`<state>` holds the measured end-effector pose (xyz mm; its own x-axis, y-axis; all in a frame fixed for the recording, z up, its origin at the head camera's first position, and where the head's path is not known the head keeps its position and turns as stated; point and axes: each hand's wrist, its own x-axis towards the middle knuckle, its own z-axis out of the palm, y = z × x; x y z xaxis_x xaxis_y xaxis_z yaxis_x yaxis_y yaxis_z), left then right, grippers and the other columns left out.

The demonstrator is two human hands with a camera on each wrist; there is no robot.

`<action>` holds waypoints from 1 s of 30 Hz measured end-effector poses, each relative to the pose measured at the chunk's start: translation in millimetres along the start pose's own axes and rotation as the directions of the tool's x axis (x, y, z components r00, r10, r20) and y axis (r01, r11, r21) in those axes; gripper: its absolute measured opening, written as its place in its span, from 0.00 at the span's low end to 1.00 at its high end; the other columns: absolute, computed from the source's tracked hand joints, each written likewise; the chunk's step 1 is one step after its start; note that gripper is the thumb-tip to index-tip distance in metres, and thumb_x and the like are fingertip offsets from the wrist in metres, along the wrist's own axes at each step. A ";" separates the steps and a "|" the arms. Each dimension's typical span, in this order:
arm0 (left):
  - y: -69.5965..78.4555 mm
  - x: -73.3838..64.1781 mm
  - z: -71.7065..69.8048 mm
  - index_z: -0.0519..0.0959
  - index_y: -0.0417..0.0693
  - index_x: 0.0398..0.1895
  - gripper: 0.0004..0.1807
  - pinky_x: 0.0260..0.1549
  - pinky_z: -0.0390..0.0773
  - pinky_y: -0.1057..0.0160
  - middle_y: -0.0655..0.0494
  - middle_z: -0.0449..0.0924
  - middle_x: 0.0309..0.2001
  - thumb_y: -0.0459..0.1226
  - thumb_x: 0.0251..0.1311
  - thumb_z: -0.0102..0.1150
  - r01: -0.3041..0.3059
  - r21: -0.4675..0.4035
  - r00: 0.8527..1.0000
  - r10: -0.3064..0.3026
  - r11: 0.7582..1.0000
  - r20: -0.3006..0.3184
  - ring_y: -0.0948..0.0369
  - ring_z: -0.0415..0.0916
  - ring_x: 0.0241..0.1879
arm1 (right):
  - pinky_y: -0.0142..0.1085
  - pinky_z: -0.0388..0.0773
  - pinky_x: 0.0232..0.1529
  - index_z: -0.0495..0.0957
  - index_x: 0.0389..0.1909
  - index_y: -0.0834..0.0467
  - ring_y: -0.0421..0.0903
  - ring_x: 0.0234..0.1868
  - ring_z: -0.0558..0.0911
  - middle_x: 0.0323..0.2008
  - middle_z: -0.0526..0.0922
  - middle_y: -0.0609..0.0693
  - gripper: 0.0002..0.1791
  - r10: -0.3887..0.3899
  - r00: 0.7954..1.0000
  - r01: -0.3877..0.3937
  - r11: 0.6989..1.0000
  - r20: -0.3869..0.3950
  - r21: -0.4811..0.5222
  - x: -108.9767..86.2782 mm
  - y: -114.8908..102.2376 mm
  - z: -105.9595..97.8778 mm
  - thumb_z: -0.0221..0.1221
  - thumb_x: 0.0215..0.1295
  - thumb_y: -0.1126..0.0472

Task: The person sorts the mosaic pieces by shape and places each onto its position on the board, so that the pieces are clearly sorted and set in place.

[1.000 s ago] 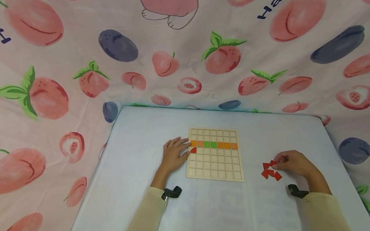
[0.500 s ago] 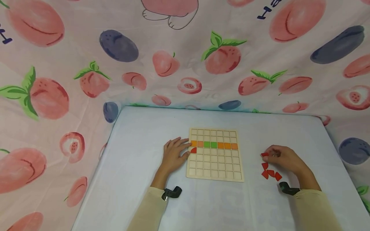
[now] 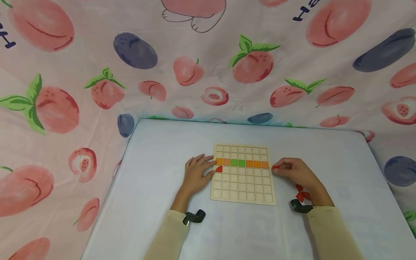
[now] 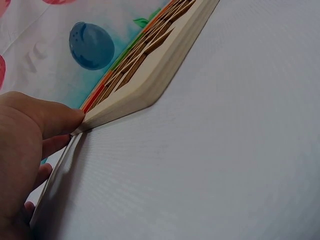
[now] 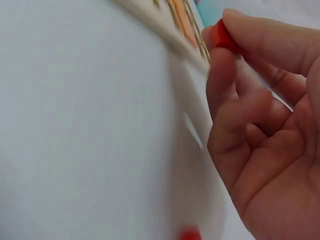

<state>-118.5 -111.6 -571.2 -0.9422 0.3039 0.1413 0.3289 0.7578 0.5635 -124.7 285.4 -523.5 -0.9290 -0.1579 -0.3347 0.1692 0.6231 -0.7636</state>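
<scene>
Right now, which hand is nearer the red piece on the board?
Left. The left hand touches the left edge of the board, beside that red piece; the right hand is past the opposite edge, pinching another piece.

Red piece (image 5: 225, 39), beige gridded board (image 3: 242, 188), 2 green tiles (image 3: 234, 163)

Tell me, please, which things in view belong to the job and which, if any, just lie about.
Seem to belong:
wooden grid board, touched by the left hand
orange and green squares
placed red wedge
red piece pinched by the right hand
loose red wedges

Seem merely around:
white table cover
fruit-print cloth
black wrist devices
</scene>
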 end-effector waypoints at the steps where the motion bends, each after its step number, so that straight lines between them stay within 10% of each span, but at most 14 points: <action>1: 0.1 0.1 0.2 0.81 0.61 0.64 0.22 0.72 0.51 0.38 0.63 0.74 0.70 0.45 0.67 0.61 0.001 0.003 1.000 -0.001 1.000 0.000 0.54 0.60 0.76 | 0.32 0.75 0.37 0.86 0.43 0.53 0.45 0.37 0.80 0.35 0.89 0.50 0.17 -0.010 1.000 0.010 1.000 0.006 0.024 1.8 -3.4 3.0 0.71 0.62 0.46; 30: 1.7 0.5 -0.4 0.82 0.61 0.63 0.21 0.73 0.51 0.38 0.62 0.75 0.70 0.44 0.67 0.61 0.011 -0.001 1.000 -0.011 1.000 0.002 0.54 0.60 0.76 | 0.34 0.81 0.39 0.83 0.42 0.60 0.45 0.35 0.83 0.37 0.86 0.54 0.12 -0.200 0.978 0.179 0.951 0.057 0.253 33.6 -58.5 73.4 0.70 0.63 0.58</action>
<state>-118.4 -110.3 -569.9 -0.9457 0.2966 0.1332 0.3183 0.7608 0.5656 -141.7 187.5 -530.6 -0.9237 -0.3225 -0.2066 0.0778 0.3701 -0.9257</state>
